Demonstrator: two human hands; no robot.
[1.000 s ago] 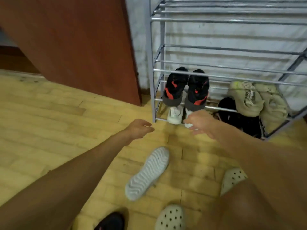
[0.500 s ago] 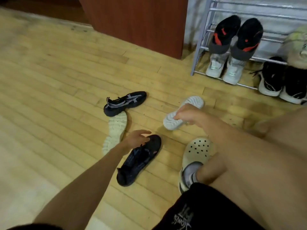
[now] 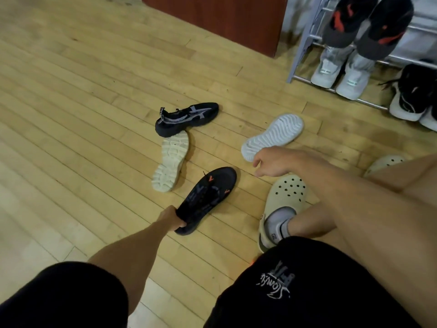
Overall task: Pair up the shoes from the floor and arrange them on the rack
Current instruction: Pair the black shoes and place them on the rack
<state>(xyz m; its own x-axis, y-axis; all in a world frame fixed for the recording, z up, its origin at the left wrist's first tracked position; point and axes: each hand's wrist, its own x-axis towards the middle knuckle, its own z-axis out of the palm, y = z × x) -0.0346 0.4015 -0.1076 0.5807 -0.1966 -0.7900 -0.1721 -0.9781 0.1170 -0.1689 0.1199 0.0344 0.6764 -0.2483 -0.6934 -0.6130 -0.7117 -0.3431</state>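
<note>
Crouching over a pale wooden plank floor, a person grips one loose shoe among several.

The left hand is closed around the heel of a black lace-up sneaker with orange marks, which lies on the floor. The right hand hangs relaxed and open, holding nothing, just beside an overturned white shoe showing its ribbed sole. Farther left, a cream shoe lies sole-up, touching a black slip-on shoe with grey stripes. The grey metal shoe rack stands top right — black-and-red sneakers above white sneakers. The person wears cream perforated clogs.
</note>
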